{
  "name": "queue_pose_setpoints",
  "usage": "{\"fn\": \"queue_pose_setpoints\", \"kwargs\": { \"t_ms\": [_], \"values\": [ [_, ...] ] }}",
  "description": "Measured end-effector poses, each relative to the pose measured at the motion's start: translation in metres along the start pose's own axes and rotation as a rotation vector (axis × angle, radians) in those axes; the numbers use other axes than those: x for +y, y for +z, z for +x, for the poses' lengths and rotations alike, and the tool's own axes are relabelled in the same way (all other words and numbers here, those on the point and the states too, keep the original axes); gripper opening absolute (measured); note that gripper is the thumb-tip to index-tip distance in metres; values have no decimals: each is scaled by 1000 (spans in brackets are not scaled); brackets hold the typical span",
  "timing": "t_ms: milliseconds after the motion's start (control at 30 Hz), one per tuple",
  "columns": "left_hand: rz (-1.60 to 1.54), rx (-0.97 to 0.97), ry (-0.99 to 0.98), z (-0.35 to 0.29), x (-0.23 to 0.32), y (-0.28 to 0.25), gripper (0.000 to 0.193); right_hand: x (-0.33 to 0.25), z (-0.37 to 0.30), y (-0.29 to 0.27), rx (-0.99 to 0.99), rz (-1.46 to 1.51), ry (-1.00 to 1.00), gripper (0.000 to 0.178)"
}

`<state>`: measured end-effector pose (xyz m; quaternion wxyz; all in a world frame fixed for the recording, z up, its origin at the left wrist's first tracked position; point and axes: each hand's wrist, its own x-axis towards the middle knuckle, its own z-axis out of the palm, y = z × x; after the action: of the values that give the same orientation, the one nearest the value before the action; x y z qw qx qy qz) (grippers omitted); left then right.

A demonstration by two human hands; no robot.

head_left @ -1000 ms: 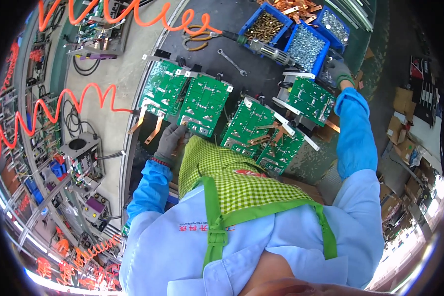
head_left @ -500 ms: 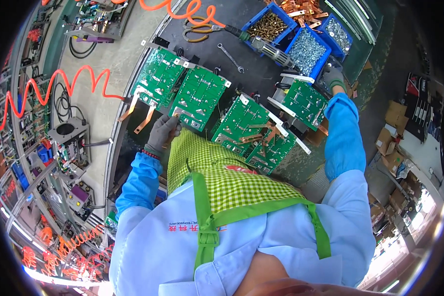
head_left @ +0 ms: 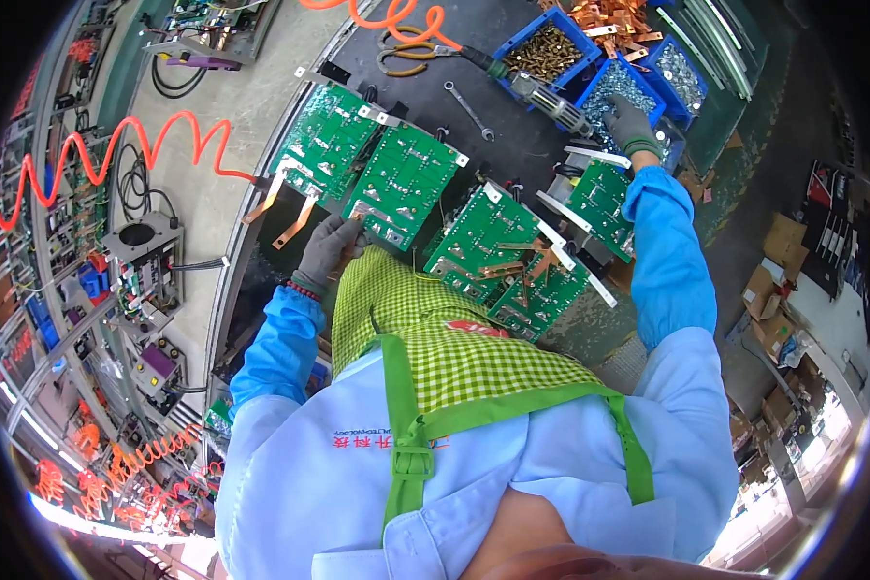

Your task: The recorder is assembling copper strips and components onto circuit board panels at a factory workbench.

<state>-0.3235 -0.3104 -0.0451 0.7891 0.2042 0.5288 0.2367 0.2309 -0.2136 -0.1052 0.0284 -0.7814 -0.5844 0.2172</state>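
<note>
While the left hand (head_left: 331, 253) curls at the near edge of a green circuit board (head_left: 414, 182), its grip impossible to tell, some open bench (head_left: 527, 145) lies beyond, up to a power driver (head_left: 553, 103). Fetching silvery fasteners (head_left: 617, 82) seems the step in hand: the right hand (head_left: 632, 128) is at their blue bin (head_left: 653, 91), grasp unclear; withdrawing calls for clearing its walls.

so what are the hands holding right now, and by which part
Cannot be told: the left hand is at a board's near corner, grip unclear; the right hand is at a bin of silver parts, any hold hidden.
</note>
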Motion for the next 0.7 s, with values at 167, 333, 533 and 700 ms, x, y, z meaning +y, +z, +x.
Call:
{"fn": "queue_pose_setpoints", "kwargs": {
  "t_ms": [167, 333, 533, 700],
  "values": [
    [-74, 42, 30, -11, 10, 15, 22, -14, 8, 3, -40, -150, 15, 37],
    [-57, -15, 11, -6, 10, 6, 19, -2, -1, -9, 65, -84, 99, 30],
    [63, -76, -32, -11, 20, 1, 21, -37, -41, -109, 333, 187, -2, 28],
    [112, -143, 12, -4, 20, -9, 19, -225, -154, -124, 204, 725, -315, 17]
  ]
}}
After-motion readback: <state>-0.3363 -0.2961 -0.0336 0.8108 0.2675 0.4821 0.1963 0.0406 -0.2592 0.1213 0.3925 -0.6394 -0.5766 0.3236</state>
